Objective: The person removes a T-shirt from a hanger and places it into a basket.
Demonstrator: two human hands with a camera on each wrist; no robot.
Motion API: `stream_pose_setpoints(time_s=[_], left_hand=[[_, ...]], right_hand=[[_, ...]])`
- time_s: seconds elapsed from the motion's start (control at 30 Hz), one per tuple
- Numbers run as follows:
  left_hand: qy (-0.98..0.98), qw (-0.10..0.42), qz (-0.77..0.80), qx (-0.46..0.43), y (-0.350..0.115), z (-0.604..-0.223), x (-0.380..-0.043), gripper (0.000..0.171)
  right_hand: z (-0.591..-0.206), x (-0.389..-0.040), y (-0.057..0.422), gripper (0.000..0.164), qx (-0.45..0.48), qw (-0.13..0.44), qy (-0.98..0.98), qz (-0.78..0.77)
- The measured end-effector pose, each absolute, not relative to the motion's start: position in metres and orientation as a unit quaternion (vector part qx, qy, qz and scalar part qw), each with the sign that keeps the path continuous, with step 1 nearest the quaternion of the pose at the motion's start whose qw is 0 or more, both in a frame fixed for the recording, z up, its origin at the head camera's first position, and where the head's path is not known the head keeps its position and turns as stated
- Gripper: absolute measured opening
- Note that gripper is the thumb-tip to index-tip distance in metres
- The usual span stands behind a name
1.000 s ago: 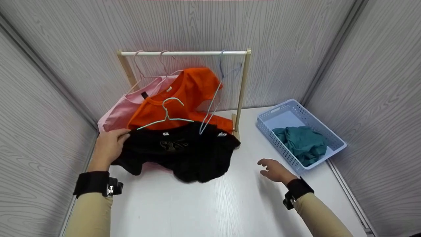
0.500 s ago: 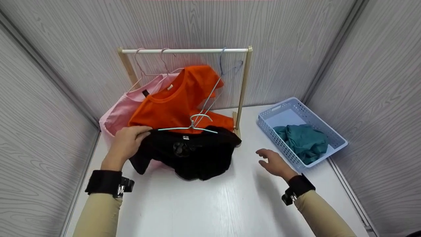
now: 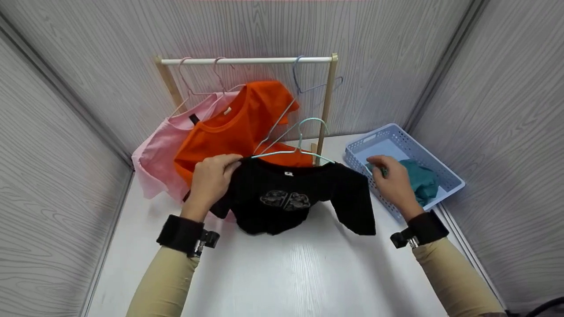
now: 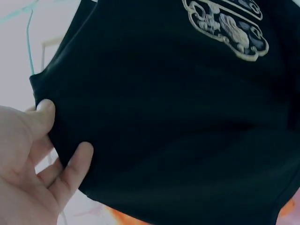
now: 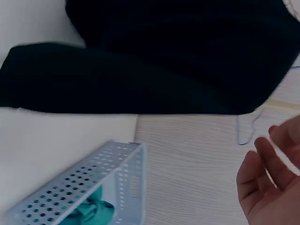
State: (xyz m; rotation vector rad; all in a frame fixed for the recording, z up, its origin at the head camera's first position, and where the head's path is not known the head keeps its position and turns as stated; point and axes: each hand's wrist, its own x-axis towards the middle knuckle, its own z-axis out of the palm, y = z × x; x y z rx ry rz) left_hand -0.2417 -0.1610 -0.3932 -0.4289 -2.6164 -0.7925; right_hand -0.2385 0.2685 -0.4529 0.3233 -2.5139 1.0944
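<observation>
My left hand [image 3: 211, 180] pinches one shoulder of a black shirt [image 3: 273, 189] that is on a mint-green hanger [image 3: 282, 152]. The hanger's hook sticks up above the neckline, and a pale embroidered patch shows on the chest. In the left wrist view, the thumb [image 4: 44, 115] lies on the front of the black cloth near the hanger's end. My right hand [image 3: 393, 178] is beside the shirt's other shoulder, fingers slightly bent and holding nothing. A gap shows between those fingers [image 5: 251, 176] and the cloth in the right wrist view.
Behind stands a small clothes rack [image 3: 260, 60] bearing a pink shirt [image 3: 154, 154], an orange shirt [image 3: 233, 132] and a bare blue hanger [image 3: 296, 79]. At right, a light blue basket [image 3: 449, 182] holds teal cloth [image 3: 423, 180]. Walls enclose the table [image 3: 286, 277].
My left hand has carried the black shirt and its hanger to the right and raised them; the sleeve now hangs spread. My right hand has moved up and slightly right, towards the shirt's free shoulder.
</observation>
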Motion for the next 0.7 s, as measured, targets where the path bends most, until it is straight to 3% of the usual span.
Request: stream_pose_setpoints(time_s=[0.27, 0.7], left_hand=[[-0.932, 0.159, -0.299, -0.132, -0.148, -0.411, -0.242, 0.019], [-0.956, 0.080, -0.254, -0.124, -0.139, -0.413, -0.242, 0.021]], right_hand=[[-0.451, -0.244, 0.233, 0.034, 0.197, 0.158, -0.891, 0.378], [-0.459, -0.249, 0.212, 0.019, 0.116, 0.197, -0.901, 0.369]])
